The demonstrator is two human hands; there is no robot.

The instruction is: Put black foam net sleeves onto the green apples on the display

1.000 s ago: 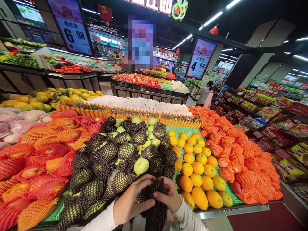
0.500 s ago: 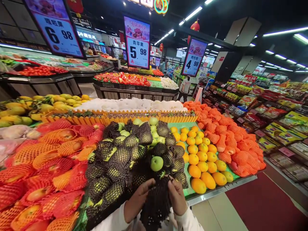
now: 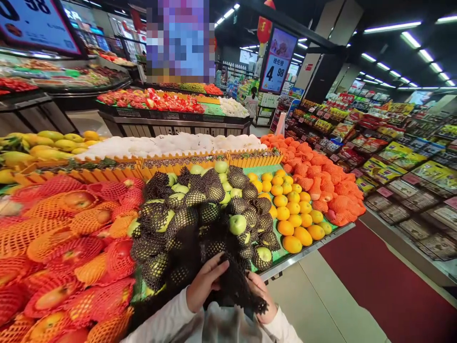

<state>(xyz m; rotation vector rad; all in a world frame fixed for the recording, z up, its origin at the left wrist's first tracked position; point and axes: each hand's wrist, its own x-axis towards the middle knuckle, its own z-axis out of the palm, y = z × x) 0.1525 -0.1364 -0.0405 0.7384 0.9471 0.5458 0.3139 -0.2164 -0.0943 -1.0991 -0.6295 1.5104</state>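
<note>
My left hand (image 3: 206, 282) is closed on a bunch of black foam net sleeves (image 3: 233, 281), thumb and fingers pinching its upper left side. Below and to the right, my right hand (image 3: 264, 299) curls around the same bunch, its fingers partly hidden behind the netting. Just beyond my hands lies a pile of green apples, many of them inside black nets (image 3: 183, 221). One bare green apple (image 3: 237, 224) rests on the near part of the pile. Close to my right hand, a netted green apple (image 3: 263, 257) sits at the front edge.
Red fruits in pink and orange nets (image 3: 76, 247) fill the left side. Oranges (image 3: 293, 208) lie in rows at right, beside fruit in orange-red nets (image 3: 321, 181). An orange picket divider (image 3: 185, 162) runs behind. The stand's metal front edge (image 3: 302, 257) borders the floor.
My view has swung to the right. The netting has tilted, its lower end now pointing right, and my right hand has moved lower on it. A netted apple shows at the front edge.
</note>
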